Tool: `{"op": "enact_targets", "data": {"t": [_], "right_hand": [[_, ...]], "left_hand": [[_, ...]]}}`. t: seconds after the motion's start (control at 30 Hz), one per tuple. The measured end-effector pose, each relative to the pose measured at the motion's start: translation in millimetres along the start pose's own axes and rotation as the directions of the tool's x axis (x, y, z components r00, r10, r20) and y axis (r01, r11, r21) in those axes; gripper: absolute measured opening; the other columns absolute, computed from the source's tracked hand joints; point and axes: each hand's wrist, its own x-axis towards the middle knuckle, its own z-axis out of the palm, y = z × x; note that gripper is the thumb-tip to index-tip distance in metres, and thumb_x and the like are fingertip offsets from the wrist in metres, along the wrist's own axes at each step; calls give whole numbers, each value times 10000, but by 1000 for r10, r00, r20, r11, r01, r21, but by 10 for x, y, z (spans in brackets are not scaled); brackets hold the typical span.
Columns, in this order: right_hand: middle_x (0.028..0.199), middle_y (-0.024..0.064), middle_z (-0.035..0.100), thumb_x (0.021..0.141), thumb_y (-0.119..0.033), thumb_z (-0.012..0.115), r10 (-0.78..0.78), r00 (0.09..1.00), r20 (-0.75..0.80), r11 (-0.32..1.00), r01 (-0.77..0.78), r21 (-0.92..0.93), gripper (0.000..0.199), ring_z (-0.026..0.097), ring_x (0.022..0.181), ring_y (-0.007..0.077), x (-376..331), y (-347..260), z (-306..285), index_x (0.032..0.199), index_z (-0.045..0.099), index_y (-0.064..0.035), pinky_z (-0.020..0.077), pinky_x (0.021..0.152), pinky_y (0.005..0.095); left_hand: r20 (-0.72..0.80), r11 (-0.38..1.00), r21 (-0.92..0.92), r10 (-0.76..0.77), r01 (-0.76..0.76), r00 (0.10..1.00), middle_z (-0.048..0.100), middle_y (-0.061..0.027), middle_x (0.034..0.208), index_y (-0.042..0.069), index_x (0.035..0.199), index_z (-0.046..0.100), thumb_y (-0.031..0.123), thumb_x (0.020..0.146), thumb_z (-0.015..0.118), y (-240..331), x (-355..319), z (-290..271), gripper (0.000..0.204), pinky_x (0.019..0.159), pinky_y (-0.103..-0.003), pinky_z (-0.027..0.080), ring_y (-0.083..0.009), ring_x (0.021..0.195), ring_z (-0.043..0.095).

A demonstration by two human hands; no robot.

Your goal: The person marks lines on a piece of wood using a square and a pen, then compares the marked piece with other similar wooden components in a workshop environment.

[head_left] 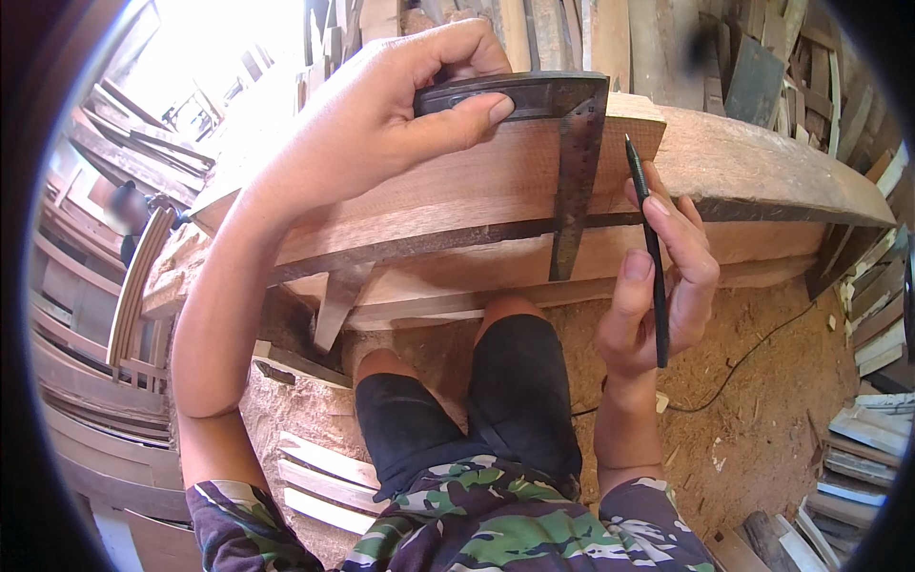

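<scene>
My left hand [434,95] grips the dark stock of a try square [578,157], thumb on its near side. The stock lies along the far edge of a wooden board [438,176]. Its marked metal blade crosses the board toward me, and the blade's end juts past the near edge. In my right hand [672,276] is a black pencil [652,253], held between thumb and fingers. Its tip points away from me, just right of the blade over the board's right end; whether it touches the wood I cannot tell.
The board rests on a wooden bench [762,167]. Stacked planks [648,48] lean behind it, with curved wooden pieces [105,381] at left and offcuts [867,439] at right. A black cable [734,372] crosses the sawdust-covered floor [762,419]. Another person [129,210] is at far left.
</scene>
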Motion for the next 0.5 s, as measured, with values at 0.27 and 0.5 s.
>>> {"op": "enact_targets", "data": {"t": [0.27, 0.5], "right_hand": [[1251, 191, 779, 975, -62, 642, -22, 1000, 7, 999, 22, -26, 347, 730, 1261, 380, 3, -2, 1, 1322, 661, -42, 374, 1204, 521], [1223, 147, 801, 959, -39, 681, -35, 999, 6, 996, 35, -80, 332, 744, 1241, 346, 49, -45, 21, 1290, 713, -57, 377, 1195, 508]], "left_hand": [[12, 997, -3, -75, 75, 997, 588, 81, 873, 71, 1114, 647, 306, 1081, 674, 73, 9, -1, 239, 632, -188, 332, 0, 752, 450], [22, 995, -16, -102, 103, 994, 587, 72, 879, 60, 1114, 658, 293, 1078, 675, 121, 14, -16, 237, 654, -190, 357, -7, 778, 466]]}}
